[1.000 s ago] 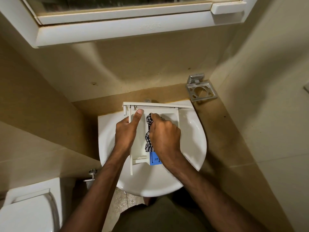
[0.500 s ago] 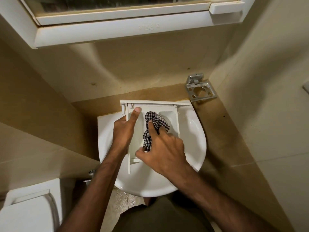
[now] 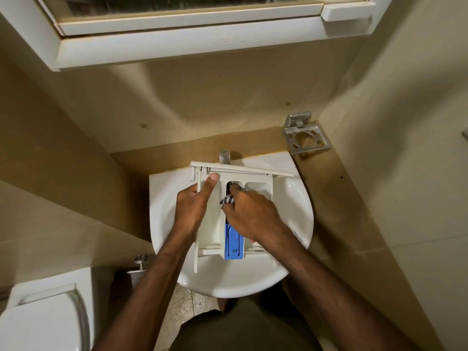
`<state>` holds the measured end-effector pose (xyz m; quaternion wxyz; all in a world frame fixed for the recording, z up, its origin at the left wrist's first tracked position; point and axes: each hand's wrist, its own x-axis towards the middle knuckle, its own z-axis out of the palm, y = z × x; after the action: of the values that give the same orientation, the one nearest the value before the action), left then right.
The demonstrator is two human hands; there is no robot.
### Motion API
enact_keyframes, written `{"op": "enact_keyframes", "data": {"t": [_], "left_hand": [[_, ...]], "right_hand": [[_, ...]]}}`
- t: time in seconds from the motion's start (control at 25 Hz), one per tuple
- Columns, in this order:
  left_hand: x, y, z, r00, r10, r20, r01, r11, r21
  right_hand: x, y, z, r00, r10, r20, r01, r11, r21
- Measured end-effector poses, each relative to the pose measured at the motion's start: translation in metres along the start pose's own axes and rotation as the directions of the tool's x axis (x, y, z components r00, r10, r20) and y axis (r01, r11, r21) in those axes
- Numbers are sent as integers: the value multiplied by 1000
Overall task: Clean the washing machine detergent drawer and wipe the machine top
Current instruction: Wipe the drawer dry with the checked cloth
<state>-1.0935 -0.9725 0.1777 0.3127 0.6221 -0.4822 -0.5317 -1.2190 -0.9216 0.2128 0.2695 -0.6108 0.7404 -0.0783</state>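
Near: I note a small dark logo on the blue insert (image 3: 234,243), unreadable. The detergent drawer (image 3: 260,196) lies over the white sink (image 3: 298,211). My left hand (image 3: 193,209) grips its left wall, thumb along the top. My right hand (image 3: 249,215) is clenched on a checked cloth (image 3: 228,198) pressed into the middle compartment. Bare rim shows either side. Far: faint embossed lettering on the cabinet (image 3: 192,44), illegible.
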Motion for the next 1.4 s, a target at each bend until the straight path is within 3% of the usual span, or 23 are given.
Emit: {"op": "enact_keyframes", "data": {"t": [0.12,0.28,0.36,0.48,0.64,0.72,0.8,0.88,0.96,1.16,1.24,1.4], "left_hand": [[-3,-3,1,1000,0,6,0,1000,0],[-1,-8,1,997,-71,-2,71,997,-13],[1,-7,0,998,-57,5,57,998,-17],[1,-2,-4,1000,-30,-3,30,1000,8],[0,5,-3,999,-51,-13,51,999,-14],[2,5,-3,999,-48,-6,48,998,-29],[3,0,-5,998,-58,9,59,997,-47],[1,-6,-4,992,-95,77,105,987,-125],[-3,-5,-4,970,-142,195,191,946,-263],[-4,7,-15,874,-165,458,404,771,-493],[-3,6,-17,846,-155,510,447,727,-522],[-1,4,-9,856,-86,509,390,754,-528]], "right_hand": [[5,8,-12,987,-7,158,-3,998,65],[-6,17,-15,967,-41,252,19,996,90],[-6,20,-11,977,-56,205,40,996,82],[-4,17,4,996,-82,-18,82,996,-25],[-5,10,29,952,-130,-276,93,985,-142],[-5,8,38,936,-114,-333,71,988,-139],[-4,8,38,941,-69,-331,61,998,-34],[-4,13,27,974,-22,-226,73,972,221],[-6,19,15,996,-2,-89,42,893,448],[-24,25,-4,995,-39,91,-40,680,732],[-33,28,-14,992,-78,97,-42,524,851],[-49,20,-37,990,-131,-49,81,251,965]]}}
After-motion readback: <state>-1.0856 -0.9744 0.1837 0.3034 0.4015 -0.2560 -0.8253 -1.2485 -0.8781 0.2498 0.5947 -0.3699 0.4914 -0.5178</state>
